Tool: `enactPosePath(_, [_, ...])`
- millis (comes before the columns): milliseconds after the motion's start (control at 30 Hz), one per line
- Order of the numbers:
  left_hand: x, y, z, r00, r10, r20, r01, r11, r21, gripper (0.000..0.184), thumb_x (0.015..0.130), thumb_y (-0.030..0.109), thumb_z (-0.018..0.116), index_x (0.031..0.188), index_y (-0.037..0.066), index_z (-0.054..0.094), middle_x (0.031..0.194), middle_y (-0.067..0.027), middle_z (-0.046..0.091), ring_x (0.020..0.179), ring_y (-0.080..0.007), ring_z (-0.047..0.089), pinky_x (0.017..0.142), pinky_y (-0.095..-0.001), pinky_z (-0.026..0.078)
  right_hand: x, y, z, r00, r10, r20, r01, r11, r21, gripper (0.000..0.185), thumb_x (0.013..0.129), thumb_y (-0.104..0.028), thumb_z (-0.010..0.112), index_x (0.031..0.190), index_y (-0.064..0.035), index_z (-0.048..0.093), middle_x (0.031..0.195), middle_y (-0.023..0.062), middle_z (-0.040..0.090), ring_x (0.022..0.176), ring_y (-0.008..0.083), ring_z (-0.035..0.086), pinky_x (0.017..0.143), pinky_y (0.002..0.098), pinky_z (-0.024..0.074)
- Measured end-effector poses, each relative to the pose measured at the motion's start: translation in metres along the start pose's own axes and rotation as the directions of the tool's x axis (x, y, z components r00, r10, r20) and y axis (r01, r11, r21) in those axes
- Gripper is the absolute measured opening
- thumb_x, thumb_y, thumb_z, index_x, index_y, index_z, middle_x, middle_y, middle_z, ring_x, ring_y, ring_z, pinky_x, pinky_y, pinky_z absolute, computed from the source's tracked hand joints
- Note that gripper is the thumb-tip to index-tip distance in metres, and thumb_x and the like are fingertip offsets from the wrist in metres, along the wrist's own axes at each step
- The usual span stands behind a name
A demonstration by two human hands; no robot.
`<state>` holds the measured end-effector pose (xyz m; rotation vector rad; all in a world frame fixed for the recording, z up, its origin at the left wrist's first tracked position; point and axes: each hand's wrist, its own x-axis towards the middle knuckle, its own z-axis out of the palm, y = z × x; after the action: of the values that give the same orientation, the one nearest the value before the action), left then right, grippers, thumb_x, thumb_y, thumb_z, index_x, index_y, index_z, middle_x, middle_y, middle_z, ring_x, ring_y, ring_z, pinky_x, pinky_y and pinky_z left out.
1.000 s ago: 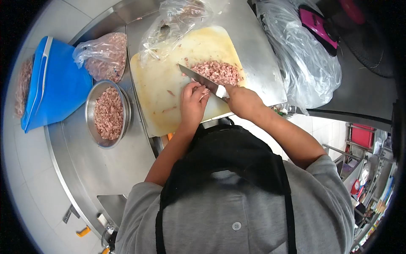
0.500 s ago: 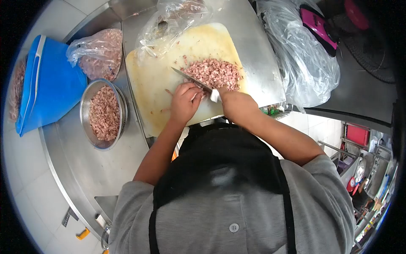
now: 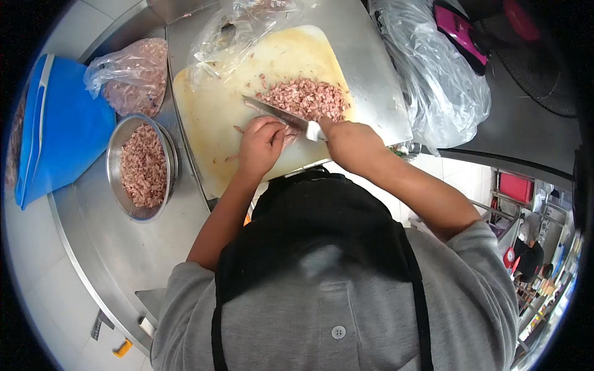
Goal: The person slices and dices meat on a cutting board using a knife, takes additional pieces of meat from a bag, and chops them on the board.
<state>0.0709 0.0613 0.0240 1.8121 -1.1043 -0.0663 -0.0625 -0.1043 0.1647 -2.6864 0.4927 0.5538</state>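
My right hand (image 3: 349, 142) grips the white handle of a knife (image 3: 278, 114), whose blade points up and left over the yellowed cutting board (image 3: 216, 117). Close to the blade, my left hand (image 3: 261, 147) has its fingers curled on a strip of pink meat (image 3: 289, 135). A heap of diced meat (image 3: 306, 98) lies just beyond the blade. Small scraps are scattered on the board left of my left hand. A clear plastic bag (image 3: 226, 43) rests over the board's far left corner.
On the steel counter (image 3: 111, 241) at left stands a metal strainer bowl (image 3: 111, 170) of diced meat. Behind it are a bag of meat (image 3: 139, 80) and a blue bag (image 3: 68, 123). Clear plastic bags (image 3: 433, 80) and a pink-and-black object (image 3: 459, 34) lie at right.
The whole view has shifted, so the board and bowl appear further left. The knife and both hands have moved slightly relative to the board, and the blade has changed its tilt.
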Motion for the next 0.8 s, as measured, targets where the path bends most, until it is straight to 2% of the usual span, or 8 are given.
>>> enactPosePath(133, [-0.003,0.005,0.001,0.998,0.023,-0.054,-0.022,0.999,0.032,0.011,0.079,0.008,0.076,0.089,0.004,0.073,0.099,-0.0103,0.067,0.097,-0.0304,0.063,0.087,-0.0408,0.051,-0.037,0.001,-0.014,0.990,0.048,0.133,-0.040,0.997,-0.064,0.029,0.093,-0.011,0.051,0.121,-0.0031,0.054,0.086,0.0224,0.071,0.084,0.0405,0.071,0.076,0.0530,0.0547])
enactPosePath(233, [-0.008,-0.001,0.004,1.000,0.027,0.006,-0.027,0.999,0.027,0.014,0.078,0.006,0.077,0.091,0.004,0.072,0.100,-0.0102,0.067,0.097,-0.0300,0.064,0.088,-0.0403,0.051,-0.008,0.004,0.027,0.997,0.038,0.065,-0.043,0.997,0.068,0.029,0.092,-0.010,0.052,0.119,-0.0030,0.055,0.087,0.0231,0.071,0.084,0.0408,0.070,0.075,0.0535,0.0545])
enactPosePath(367, [-0.007,0.006,-0.003,1.000,0.007,0.008,-0.007,1.000,0.006,0.013,0.077,0.008,0.077,0.089,0.004,0.073,0.100,-0.0101,0.067,0.097,-0.0308,0.063,0.087,-0.0405,0.051,0.006,0.000,0.014,0.999,-0.028,-0.043,0.029,1.000,0.002,0.025,0.092,-0.011,0.053,0.116,-0.0039,0.055,0.084,0.0230,0.071,0.080,0.0416,0.070,0.071,0.0537,0.0545])
enactPosePath(433, [-0.003,0.016,-0.013,0.999,0.013,-0.029,-0.012,1.000,0.029,0.013,0.077,0.007,0.077,0.089,0.004,0.072,0.099,-0.0101,0.067,0.097,-0.0308,0.064,0.087,-0.0405,0.052,-0.028,0.000,-0.008,1.000,-0.003,0.003,0.003,1.000,0.001,0.024,0.092,-0.010,0.053,0.114,-0.0033,0.055,0.083,0.0230,0.071,0.078,0.0416,0.070,0.070,0.0531,0.0546])
enactPosePath(500, [-0.006,0.013,-0.015,0.997,0.002,-0.077,0.002,0.998,0.058,0.013,0.077,0.007,0.077,0.089,0.004,0.072,0.098,-0.0101,0.067,0.096,-0.0308,0.064,0.086,-0.0405,0.052,-0.043,-0.006,-0.018,0.984,0.080,0.157,-0.076,0.997,-0.035,0.022,0.091,-0.006,0.051,0.112,-0.0009,0.055,0.082,0.0229,0.070,0.078,0.0413,0.070,0.070,0.0513,0.0551])
enactPosePath(533, [-0.010,0.008,-0.010,0.998,0.000,-0.057,0.004,0.998,0.059,0.014,0.077,0.007,0.077,0.089,0.004,0.072,0.098,-0.0101,0.067,0.096,-0.0310,0.064,0.086,-0.0407,0.052,-0.037,-0.004,-0.003,0.983,0.076,0.165,-0.071,0.997,-0.035,0.022,0.091,-0.006,0.051,0.112,-0.0009,0.055,0.082,0.0229,0.070,0.078,0.0413,0.070,0.070,0.0513,0.0551])
enactPosePath(600, [-0.014,0.003,-0.004,1.000,0.007,-0.029,-0.006,0.999,0.054,0.015,0.076,0.007,0.078,0.090,0.004,0.071,0.097,-0.0101,0.067,0.095,-0.0312,0.064,0.085,-0.0409,0.052,-0.018,-0.001,0.038,0.999,-0.024,-0.025,0.026,0.997,0.078,0.021,0.091,-0.005,0.051,0.110,0.0001,0.054,0.084,0.0232,0.071,0.080,0.0407,0.071,0.071,0.0512,0.0551])
enactPosePath(800, [0.000,0.000,-0.023,0.999,0.020,0.034,-0.021,0.999,0.036,0.015,0.079,0.005,0.073,0.094,0.002,0.072,0.105,-0.0125,0.068,0.100,-0.0315,0.064,0.089,-0.0395,0.051,-0.004,0.009,0.020,0.997,-0.003,0.072,-0.001,0.999,0.052,0.024,0.095,-0.015,0.055,0.114,-0.0009,0.055,0.092,0.0249,0.071,0.088,0.0424,0.070,0.078,0.0512,0.0547])
